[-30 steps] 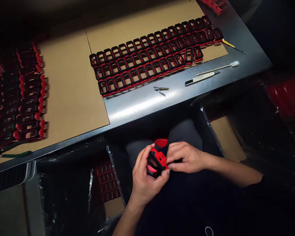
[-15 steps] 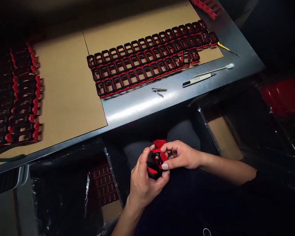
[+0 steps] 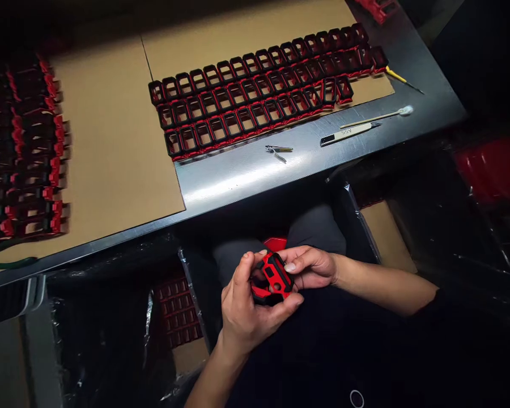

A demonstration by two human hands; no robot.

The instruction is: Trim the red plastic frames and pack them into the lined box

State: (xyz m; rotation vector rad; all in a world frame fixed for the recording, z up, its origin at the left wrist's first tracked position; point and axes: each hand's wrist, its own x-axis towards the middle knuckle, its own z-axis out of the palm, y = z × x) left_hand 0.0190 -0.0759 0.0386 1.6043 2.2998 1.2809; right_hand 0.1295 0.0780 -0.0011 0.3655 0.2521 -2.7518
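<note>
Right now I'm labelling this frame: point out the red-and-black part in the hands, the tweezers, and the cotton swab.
red-and-black part (image 3: 273,277), head view, red face.
tweezers (image 3: 279,149), head view, mid-arm.
cotton swab (image 3: 405,110), head view, white tip.

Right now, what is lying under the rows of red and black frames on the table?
A brown cardboard sheet lies under the red and black frames, on the metal table. The table surface beneath that sheet is covered.
</note>
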